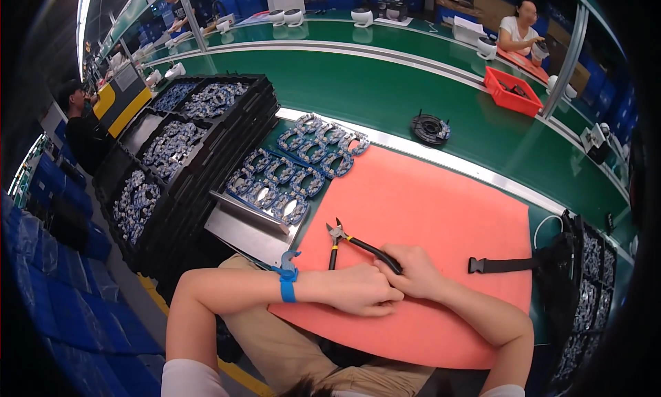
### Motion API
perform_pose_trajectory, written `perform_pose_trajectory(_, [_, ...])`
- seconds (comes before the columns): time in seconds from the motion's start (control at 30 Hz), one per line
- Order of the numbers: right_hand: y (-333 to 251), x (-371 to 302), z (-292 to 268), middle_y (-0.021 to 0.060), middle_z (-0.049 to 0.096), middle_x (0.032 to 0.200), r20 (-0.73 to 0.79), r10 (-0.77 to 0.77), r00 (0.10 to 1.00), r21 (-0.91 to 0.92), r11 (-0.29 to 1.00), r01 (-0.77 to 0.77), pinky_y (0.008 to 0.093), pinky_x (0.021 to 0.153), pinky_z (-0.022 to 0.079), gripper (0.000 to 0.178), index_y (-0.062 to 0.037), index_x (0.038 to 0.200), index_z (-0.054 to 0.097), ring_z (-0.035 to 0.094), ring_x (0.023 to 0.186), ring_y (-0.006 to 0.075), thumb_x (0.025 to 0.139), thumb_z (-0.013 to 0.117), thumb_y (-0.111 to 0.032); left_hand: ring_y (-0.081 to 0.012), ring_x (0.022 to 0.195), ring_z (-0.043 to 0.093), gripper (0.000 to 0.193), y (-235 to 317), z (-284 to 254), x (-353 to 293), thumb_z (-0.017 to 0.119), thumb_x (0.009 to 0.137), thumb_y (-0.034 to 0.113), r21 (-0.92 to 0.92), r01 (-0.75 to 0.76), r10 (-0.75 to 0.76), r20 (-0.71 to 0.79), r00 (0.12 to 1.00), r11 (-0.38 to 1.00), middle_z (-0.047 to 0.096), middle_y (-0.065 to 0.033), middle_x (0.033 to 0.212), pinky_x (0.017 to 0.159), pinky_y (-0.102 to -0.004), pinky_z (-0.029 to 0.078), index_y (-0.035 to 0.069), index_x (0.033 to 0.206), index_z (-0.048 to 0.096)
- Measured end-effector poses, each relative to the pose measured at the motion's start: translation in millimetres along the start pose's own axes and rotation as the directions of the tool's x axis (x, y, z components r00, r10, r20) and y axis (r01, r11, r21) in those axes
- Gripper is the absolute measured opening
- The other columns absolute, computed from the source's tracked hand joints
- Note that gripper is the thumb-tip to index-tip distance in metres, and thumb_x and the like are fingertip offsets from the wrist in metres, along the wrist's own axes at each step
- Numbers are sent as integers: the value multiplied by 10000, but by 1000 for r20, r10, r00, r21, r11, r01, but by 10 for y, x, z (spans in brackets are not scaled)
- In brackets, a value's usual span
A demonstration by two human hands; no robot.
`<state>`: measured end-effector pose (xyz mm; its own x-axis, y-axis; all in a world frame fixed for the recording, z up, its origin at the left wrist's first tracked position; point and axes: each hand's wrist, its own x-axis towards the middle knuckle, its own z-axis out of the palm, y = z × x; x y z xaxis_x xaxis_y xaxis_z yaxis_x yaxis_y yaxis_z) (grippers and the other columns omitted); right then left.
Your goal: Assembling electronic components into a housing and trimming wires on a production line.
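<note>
A pair of diagonal cutters with black and yellow handles lies over the salmon-coloured mat, jaws toward the far left. My right hand is closed around one handle's end; the other handle runs behind my left wrist. Palm down, my left hand meets my right hand, its fingers bent and pressed together; whatever they may hold is hidden. On my left wrist sits a blue wrist strap with a clip. Left of the mat are two groups of blue ring-shaped circuit boards.
Stacked black trays of circuit boards rise at the left. More trays stand at right, near a black buckle strap. Beyond a metal rail, the green conveyor carries a round black part and a red bin. Co-workers are farther off.
</note>
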<state>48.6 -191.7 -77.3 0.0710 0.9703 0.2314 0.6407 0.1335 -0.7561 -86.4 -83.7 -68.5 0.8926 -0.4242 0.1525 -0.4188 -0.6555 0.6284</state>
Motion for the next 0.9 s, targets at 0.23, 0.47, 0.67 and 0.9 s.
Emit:
perform_pose_trajectory(0.23, [16, -3, -3, 176, 553, 644, -5, -3, 1000, -12, 1000, 2, 380, 508, 430, 160, -7, 870, 576, 563, 549, 328, 859, 608, -163, -333, 634, 585, 192, 24, -40, 17, 583, 863, 186, -11, 57, -56, 98, 994, 998, 553, -145, 643, 569, -445, 448, 35, 766, 517])
perform_pose_trajectory(0.47, [29, -10, -6, 173, 566, 659, 4, -4, 1000, -36, 999, 4, 386, 526, 452, 159, -11, 876, 578, 584, 574, 332, 864, 603, -168, -334, 638, 598, 188, 23, -40, 17, 570, 874, 202, 32, 71, -74, 114, 991, 997, 566, -150, 647, 575, -450, 465, 31, 801, 542])
perform_pose_trajectory(0.67, [11, 1, 5, 172, 572, 670, -5, -15, 1000, -36, 999, 14, 399, 538, 457, 170, -11, 868, 576, 588, 596, 347, 869, 593, -180, -331, 632, 597, 189, 13, -34, 7, 569, 877, 208, 37, 75, -79, 129, 989, 996, 568, -151, 648, 571, -450, 465, 32, 811, 551])
perform_pose_trajectory(0.9, [9, 7, -7, 176, 571, 677, 7, 2, 1000, -13, 1000, -2, 400, 544, 459, 166, -5, 864, 573, 587, 603, 346, 869, 588, -170, -328, 631, 596, 195, 9, -31, 10, 569, 880, 213, 52, 72, -78, 120, 990, 996, 564, -154, 656, 567, -447, 466, 33, 809, 555])
